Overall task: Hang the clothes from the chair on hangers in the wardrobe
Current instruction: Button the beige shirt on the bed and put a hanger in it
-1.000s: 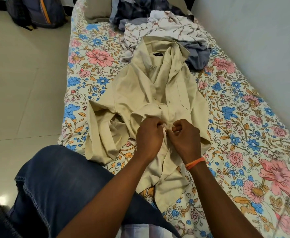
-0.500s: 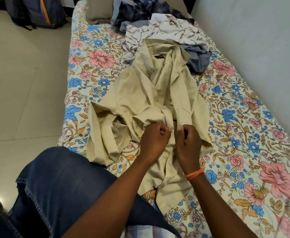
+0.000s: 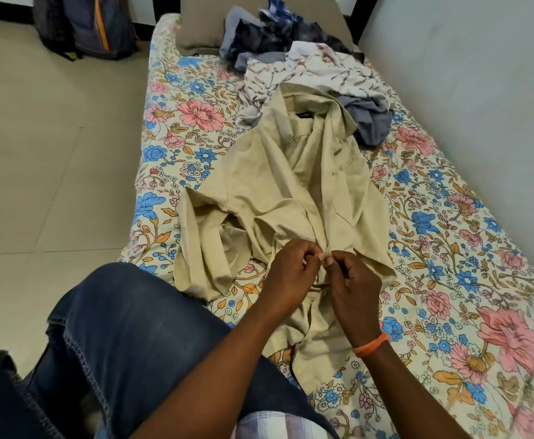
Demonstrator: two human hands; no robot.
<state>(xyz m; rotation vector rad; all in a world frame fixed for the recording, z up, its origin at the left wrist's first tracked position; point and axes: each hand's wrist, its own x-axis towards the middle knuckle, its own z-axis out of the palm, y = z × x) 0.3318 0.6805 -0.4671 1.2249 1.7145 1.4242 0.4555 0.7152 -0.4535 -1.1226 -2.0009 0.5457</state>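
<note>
While both forearms reach in from the near edge, left hand (image 3: 288,274) and right hand (image 3: 351,283) meet knuckle to knuckle, fingers curled, pinching front placket of beige shirt (image 3: 291,185) spread on floral bed (image 3: 449,248), button itself hidden behind fingertips, clothes pile (image 3: 307,61) beyond shirt's collar.

Beige shirt (image 3: 275,185) lies rumpled on the floral bed — collar farthest, front up.

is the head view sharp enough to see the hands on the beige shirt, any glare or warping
Head view: soft, even light, no glare; the left hand and right hand pinching the beige shirt read clearly, though the buttons are hard to make out; wide-angle bending curves the bed edges.
</note>
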